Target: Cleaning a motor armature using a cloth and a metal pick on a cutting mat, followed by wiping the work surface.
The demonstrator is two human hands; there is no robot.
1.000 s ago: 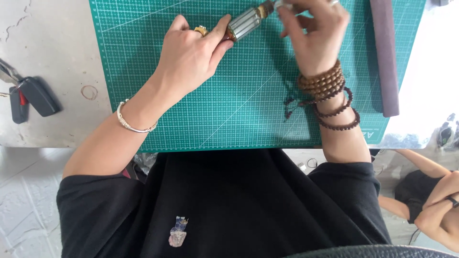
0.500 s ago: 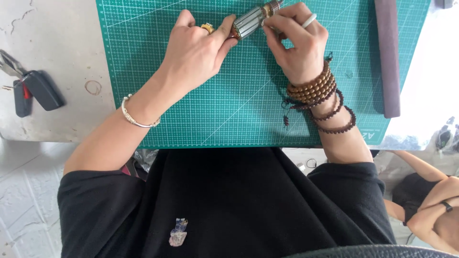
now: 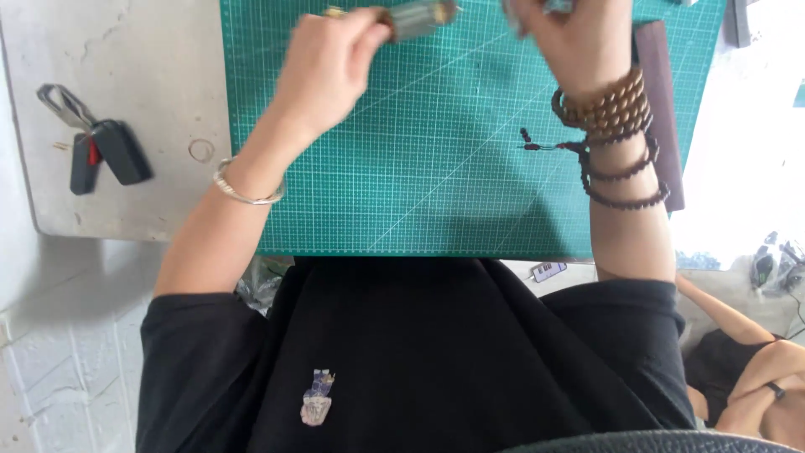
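Left hand (image 3: 323,71) pinches grey cylinder (image 3: 417,17) at top edge; right hand (image 3: 570,38) blurred, grip unclear. Loose pinch risks drop onto green mat (image 3: 419,184).

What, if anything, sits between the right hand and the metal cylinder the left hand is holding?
Nothing visible. The left hand holds the metal cylinder above the green cutting mat. The right hand is raised beside it, and only bare mat shows in the gap. The dark wooden strip lies on the far side of the right wrist.
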